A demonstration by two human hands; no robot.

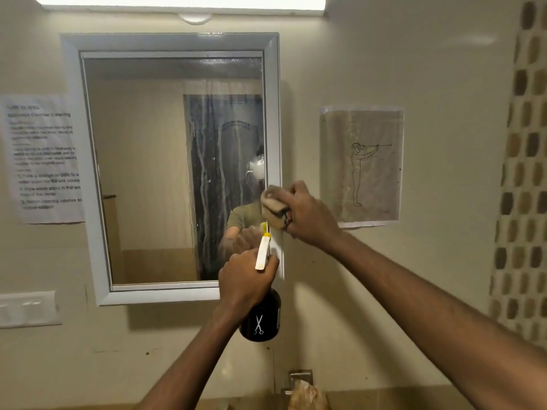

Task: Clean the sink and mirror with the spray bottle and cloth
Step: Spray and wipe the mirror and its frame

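A white-framed mirror (177,161) hangs on the beige wall, its right half streaked with running liquid. My left hand (245,276) grips a black spray bottle (262,318) with a scissors logo and a white and yellow nozzle, held upright in front of the mirror's lower right corner. My right hand (307,213) holds a bunched tan cloth (273,207) against the right side of the mirror frame. The sink is below the view and hidden.
A printed instruction sheet (44,158) is taped to the wall left of the mirror and a line drawing of a figure (362,167) to its right. A switch plate (28,309) sits at lower left. A metal fixture (300,378) shows at the bottom edge. Mosaic tiles (527,173) line the right wall.
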